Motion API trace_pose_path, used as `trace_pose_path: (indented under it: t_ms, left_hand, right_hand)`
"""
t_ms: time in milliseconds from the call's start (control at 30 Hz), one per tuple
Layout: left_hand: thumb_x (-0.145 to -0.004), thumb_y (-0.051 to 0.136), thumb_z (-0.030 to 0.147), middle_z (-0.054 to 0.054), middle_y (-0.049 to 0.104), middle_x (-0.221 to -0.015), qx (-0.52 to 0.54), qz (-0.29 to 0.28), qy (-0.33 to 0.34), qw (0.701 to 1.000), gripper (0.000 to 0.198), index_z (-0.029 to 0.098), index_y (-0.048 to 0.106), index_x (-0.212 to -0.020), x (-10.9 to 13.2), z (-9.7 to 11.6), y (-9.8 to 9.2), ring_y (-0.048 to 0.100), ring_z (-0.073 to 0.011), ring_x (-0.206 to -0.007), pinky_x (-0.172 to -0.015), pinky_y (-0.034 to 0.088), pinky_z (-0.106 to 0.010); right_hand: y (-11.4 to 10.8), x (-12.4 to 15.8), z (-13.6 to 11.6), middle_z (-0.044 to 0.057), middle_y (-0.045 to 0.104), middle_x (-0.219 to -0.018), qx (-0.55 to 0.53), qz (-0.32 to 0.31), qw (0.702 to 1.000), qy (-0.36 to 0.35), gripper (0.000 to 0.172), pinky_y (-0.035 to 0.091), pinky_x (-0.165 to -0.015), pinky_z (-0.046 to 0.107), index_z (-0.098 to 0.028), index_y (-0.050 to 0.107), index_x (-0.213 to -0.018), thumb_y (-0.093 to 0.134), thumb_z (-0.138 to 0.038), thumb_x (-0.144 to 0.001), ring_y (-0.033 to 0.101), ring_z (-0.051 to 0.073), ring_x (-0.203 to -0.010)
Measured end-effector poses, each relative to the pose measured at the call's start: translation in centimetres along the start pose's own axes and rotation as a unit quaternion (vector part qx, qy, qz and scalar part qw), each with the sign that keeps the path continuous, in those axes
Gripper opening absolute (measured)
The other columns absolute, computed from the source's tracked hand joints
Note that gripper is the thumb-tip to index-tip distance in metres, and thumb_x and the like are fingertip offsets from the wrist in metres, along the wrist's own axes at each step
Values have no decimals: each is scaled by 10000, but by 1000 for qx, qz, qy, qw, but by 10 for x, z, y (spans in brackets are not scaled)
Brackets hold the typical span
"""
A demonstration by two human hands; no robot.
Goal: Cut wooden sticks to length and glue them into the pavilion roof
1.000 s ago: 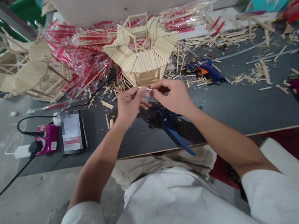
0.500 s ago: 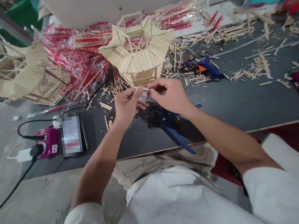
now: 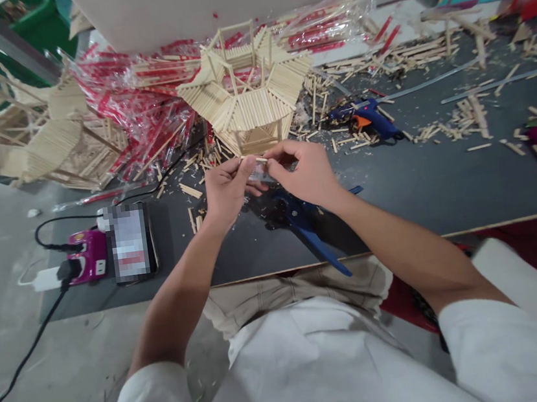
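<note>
Between my fingertips is a short wooden stick (image 3: 260, 159), held at one end by my left hand (image 3: 228, 189) and at the other by my right hand (image 3: 305, 172). Both hands are closed in a pinch. Something pale and see-through shows just under the stick; I cannot make out what it is. Right behind my fingers stands a pavilion model (image 3: 257, 108) built of thin wooden sticks, with a sloping many-sided roof. Blue-handled cutters (image 3: 312, 235) lie below my right hand, partly in the shadow of my forearm.
A blue glue gun (image 3: 375, 120) lies right of the model among loose stick scraps (image 3: 474, 120). Plastic-wrapped sticks (image 3: 139, 106) are heaped behind. At left are another stick model (image 3: 53, 139), a phone (image 3: 131, 242) and a purple power adapter (image 3: 88, 256) with cables.
Hardly anything differs. My hands keep the same pinch on the stick, and the view has shifted very slightly.
</note>
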State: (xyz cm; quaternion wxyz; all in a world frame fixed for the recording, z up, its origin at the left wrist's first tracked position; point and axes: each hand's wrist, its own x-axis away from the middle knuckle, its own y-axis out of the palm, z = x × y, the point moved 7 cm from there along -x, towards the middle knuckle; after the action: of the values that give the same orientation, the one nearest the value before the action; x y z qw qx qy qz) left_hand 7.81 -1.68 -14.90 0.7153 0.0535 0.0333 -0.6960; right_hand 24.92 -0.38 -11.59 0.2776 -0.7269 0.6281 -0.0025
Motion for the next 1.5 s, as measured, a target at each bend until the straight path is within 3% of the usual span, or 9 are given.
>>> trace_pose_path:
  t_ms: [1500]
  left_hand:
    - [-939,779,657,-56,810,-799,-42,0,16,999,468,192,824,-906,1,4,-3,761,-143,-579,-487,589,-193]
  right_hand:
    - [2,1,1,36,824,-878,-10,8,1000,1,179,600,-769,325,-203,828,-975,682,-287,-914,747,179,-749]
